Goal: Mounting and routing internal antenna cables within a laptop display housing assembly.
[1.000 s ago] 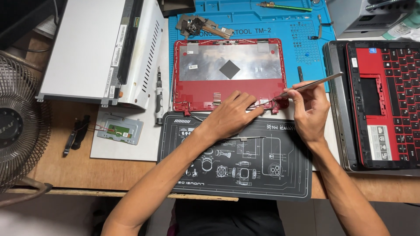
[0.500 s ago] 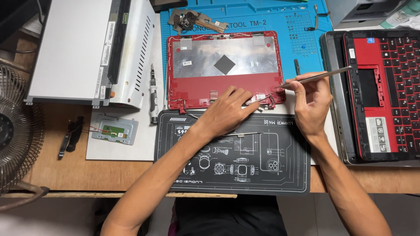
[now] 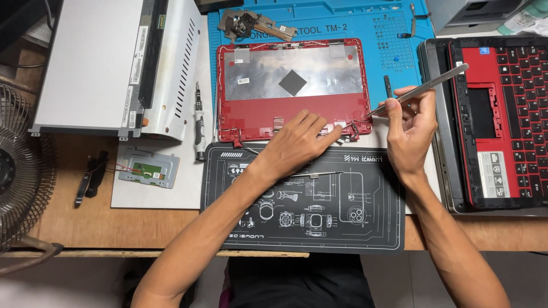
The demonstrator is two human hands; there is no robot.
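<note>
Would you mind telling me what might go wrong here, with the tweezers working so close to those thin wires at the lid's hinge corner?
The tweezers in the right hand point at thin wires on the red lid; a slip could nick or tear them. The left hand presses the lid's lower edge, so a jerk might shift it. The small screwdriver nearby could roll.

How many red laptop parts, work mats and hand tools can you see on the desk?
Red laptop parts: 2, the red lid shell and the red keyboard deck
Mats: 2, blue and black
Tools: 2, metal tweezers and grey pen-shaped screwdriver
Total: 6
</note>
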